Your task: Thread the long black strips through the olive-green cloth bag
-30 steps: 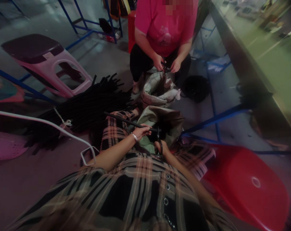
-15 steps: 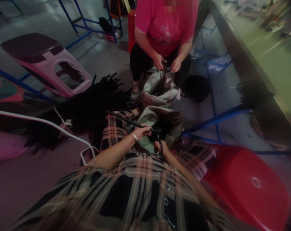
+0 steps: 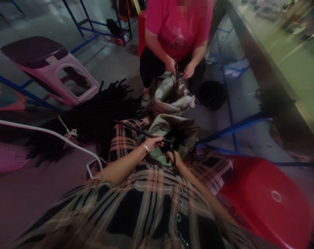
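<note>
My left hand (image 3: 154,141) is closed round a long black tube (image 3: 136,129), which slants from upper left down to the right over an open sack (image 3: 186,125). Scissors (image 3: 173,147) are in my right hand (image 3: 172,158), their blades at the tube's right end. Dark contents, too dim to make out, lie inside the sack between my knees. Left of my lap, a big bundle of black tubes (image 3: 105,107) rests on the floor, with a pale tie around it.
A person in a pink shirt (image 3: 179,31) sits opposite, hands over a second sack (image 3: 167,102). Around me are a pink stool (image 3: 68,77), a red stool (image 3: 271,197), a black basin (image 3: 211,95), a white curved rod (image 3: 55,133) and a blue frame (image 3: 237,128).
My hands and the tube have barely moved; the scissors have shifted slightly. The other person's hands have shifted a little over their sack.
</note>
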A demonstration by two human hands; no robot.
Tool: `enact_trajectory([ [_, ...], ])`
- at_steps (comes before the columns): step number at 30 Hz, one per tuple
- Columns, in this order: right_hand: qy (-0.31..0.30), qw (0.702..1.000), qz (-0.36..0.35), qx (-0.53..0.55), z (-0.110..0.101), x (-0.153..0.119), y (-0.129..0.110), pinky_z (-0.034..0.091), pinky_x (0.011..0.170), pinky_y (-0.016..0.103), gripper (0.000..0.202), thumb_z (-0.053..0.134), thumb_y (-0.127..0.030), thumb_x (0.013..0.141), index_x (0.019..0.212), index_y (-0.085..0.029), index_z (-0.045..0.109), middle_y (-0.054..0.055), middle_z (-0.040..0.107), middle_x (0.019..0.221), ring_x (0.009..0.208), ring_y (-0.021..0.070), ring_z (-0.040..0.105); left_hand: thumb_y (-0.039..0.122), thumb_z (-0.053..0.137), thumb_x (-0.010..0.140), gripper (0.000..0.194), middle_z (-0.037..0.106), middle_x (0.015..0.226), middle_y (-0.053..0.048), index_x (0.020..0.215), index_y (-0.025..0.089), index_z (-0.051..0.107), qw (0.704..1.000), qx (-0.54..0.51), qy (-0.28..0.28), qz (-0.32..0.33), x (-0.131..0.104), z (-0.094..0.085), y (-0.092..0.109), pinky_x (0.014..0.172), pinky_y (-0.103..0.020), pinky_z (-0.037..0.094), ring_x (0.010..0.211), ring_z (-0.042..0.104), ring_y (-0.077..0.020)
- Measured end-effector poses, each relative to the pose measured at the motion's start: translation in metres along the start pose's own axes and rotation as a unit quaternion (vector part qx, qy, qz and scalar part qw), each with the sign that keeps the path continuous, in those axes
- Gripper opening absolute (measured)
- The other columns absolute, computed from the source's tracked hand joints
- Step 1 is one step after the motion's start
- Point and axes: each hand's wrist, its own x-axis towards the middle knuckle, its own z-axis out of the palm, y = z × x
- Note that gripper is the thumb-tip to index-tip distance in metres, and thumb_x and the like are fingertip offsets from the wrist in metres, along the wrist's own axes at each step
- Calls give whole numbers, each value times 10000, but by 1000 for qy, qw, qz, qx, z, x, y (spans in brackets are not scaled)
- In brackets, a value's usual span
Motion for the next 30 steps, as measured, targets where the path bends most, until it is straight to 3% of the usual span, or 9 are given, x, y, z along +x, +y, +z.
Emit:
enact_trajectory([
  [7,29,998,30,43,8,0,7,320,363,212,215,487,-389,729,637,-195,490,-41,467,447,351,103,454,114,714,721,150,688,749,-67,760,102,570,1000,-23,17,9,3,-2,3,490,-250,565,550,653,-138],
  [17,-3,999,7,31,3,1,2,389,437,202,157,482,-330,722,658,-187,487,-15,540,521,450,108,525,115,707,723,137,689,764,-81,773,86,582,1000,-5,1,-3,3,-5,0,492,-247,563,543,651,-135],
  [25,48,997,38,43,8,4,12,328,347,217,235,531,-413,728,647,-203,463,-51,437,463,341,93,420,123,714,721,133,687,748,-79,771,85,597,1000,-10,4,-2,4,-7,1,496,-252,566,551,652,-139],
  [30,44,998,33,42,5,4,8,336,370,221,188,509,-367,728,650,-201,465,-32,475,466,368,109,457,120,721,715,161,698,805,-86,787,96,580,1000,-25,2,1,5,-7,1,513,-266,568,571,658,-144],
])
